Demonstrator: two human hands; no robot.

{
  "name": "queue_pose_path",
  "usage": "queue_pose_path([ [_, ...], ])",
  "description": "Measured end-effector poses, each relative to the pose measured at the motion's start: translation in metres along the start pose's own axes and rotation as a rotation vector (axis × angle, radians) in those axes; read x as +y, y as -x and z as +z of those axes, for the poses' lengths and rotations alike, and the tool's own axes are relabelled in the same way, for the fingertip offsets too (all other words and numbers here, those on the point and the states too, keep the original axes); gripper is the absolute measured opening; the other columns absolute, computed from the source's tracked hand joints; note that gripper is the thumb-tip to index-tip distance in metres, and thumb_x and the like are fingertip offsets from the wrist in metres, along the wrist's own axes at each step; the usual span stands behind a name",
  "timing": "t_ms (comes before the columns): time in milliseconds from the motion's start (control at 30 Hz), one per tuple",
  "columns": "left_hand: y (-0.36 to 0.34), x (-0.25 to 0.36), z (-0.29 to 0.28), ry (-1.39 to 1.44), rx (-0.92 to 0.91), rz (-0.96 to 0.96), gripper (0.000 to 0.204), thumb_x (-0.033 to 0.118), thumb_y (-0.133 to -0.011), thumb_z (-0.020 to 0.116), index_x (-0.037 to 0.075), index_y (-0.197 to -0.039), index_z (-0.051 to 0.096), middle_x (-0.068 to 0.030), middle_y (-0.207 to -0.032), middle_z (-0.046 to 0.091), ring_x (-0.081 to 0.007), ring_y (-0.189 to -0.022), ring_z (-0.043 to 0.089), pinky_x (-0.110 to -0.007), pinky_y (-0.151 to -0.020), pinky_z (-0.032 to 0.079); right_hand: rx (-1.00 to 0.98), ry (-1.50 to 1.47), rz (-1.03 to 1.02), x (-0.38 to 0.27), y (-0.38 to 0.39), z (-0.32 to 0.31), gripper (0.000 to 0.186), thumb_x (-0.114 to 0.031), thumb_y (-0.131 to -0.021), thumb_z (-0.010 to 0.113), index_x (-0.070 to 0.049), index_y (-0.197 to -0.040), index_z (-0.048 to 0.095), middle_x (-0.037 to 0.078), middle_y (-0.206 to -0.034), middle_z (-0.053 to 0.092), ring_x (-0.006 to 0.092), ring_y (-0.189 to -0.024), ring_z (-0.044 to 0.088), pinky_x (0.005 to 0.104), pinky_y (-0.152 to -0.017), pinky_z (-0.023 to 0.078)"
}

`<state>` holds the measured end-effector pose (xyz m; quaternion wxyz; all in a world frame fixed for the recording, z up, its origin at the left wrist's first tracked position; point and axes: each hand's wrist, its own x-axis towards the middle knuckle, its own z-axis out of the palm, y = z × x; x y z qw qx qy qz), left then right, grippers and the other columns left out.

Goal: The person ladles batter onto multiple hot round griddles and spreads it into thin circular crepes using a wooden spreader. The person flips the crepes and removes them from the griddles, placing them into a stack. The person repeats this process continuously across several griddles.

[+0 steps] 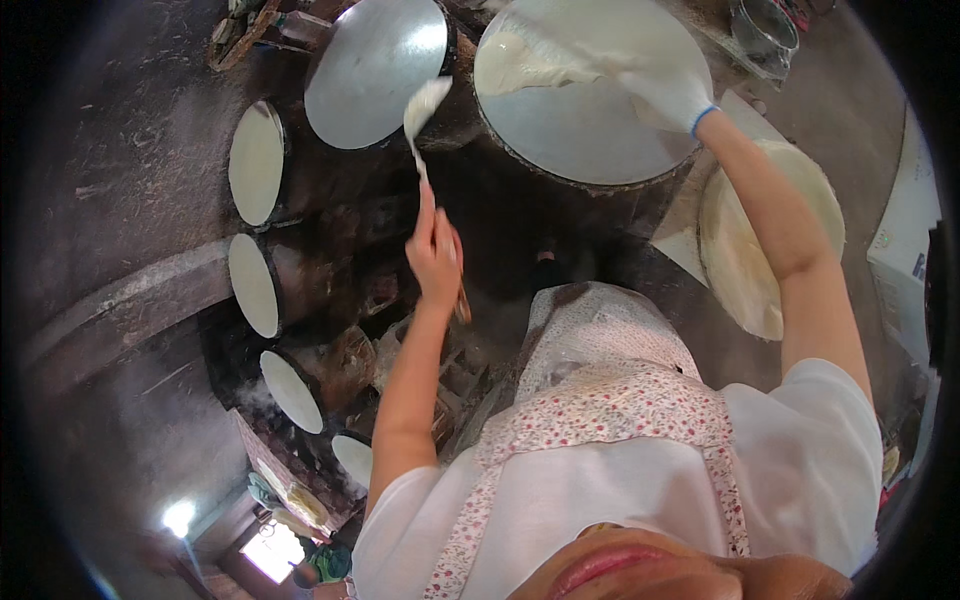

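Observation:
My left hand (pixel 434 262) is closed round the handle of a ladle (pixel 426 108), whose bowl is coated in pale batter. The ladle is held up between two round griddles. On my right hand (pixel 672 96) is a white glove with a blue cuff, and it reaches over the large griddle (pixel 590 145) at the top. A thick, pale mass of batter (pixel 535 68) lies smeared over that griddle's far part, up to the glove. Blur and the similar white colour hide the gloved fingers. To its left stands a bare grey griddle (pixel 375 75).
Several smaller griddles covered with pale rounds, such as this one (pixel 256 163), curve down the left side. At my right is a round stack of thin flatbreads (pixel 745 250). A clear container (pixel 765 38) stands at the top right. Steam rises at lower left.

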<state>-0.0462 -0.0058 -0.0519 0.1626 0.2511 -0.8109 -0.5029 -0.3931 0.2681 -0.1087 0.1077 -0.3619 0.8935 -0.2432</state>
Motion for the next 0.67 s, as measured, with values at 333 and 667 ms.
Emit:
queue_pose_path([
  [333,-0.072,-0.017,0.049,0.148,-0.041,-0.086,0.052,0.009,-0.112,0.051,0.021,-0.162,0.048,0.0053,-0.073,0.047,-0.0041,-0.055,0.041,-0.024,-0.045,0.040,-0.097,-0.211,0.229,-0.008,0.058,-0.054,0.044,-0.040,-0.098,0.066,-0.018,-0.135,0.072,0.016,-0.118,0.077,0.0301,-0.107,0.074,0.0352,-0.095,0.055],
  [667,0.018,-0.042,0.040,-0.277,-0.066,0.063,0.058,-0.002,-0.104,0.058,0.016,-0.158,0.053,-0.0048,-0.074,0.064,-0.0117,-0.057,0.051,-0.022,-0.062,0.050,-0.201,-0.109,-0.029,-0.007,0.094,-0.024,0.046,-0.042,-0.099,0.068,-0.025,-0.142,0.069,0.005,-0.125,0.077,0.0256,-0.117,0.073,0.0337,-0.105,0.055],
])
